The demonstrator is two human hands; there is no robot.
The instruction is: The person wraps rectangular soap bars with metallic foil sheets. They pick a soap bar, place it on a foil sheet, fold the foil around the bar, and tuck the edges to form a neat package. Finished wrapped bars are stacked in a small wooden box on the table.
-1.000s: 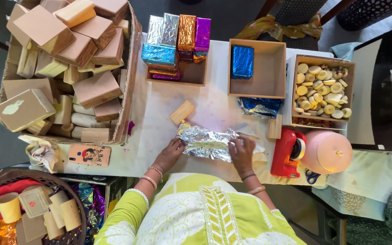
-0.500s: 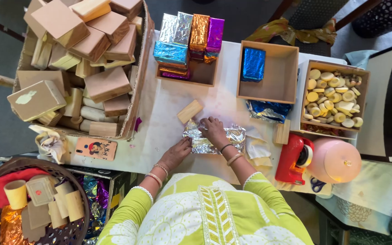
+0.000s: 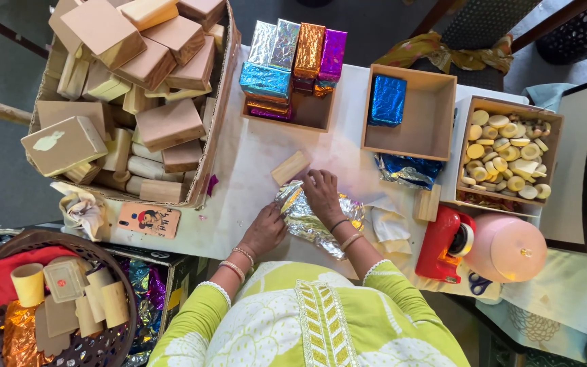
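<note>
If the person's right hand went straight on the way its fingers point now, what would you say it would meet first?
The right hand lies on the crinkled silver foil, fingers pointing up and left across the table. Straight on, it would probably meet the bare wooden block just beyond the fingertips first, though the exact line is hard to judge.

1. At the centre of the frame a crumpled silver foil sheet (image 3: pixel 314 221) lies on the white-covered table (image 3: pixel 239 170), with both hands on it: the left hand (image 3: pixel 265 230) at its left edge, the right hand (image 3: pixel 322 194) on top.
2. A small pale wooden block (image 3: pixel 291 167) lies just above and left of the foil.
3. A large cardboard box of brown wooden blocks (image 3: pixel 130 95) fills the upper left.
4. A tray of foil-wrapped blocks (image 3: pixel 293 68) sits at top centre; right of it is a shallow box holding one blue wrapped block (image 3: pixel 387 100).
5. A box of round yellow pieces (image 3: pixel 507 153) stands at the right, a red tape dispenser (image 3: pixel 446 245) below it.
6. A dark woven basket (image 3: pixel 49 306) occupies the lower left.
</note>
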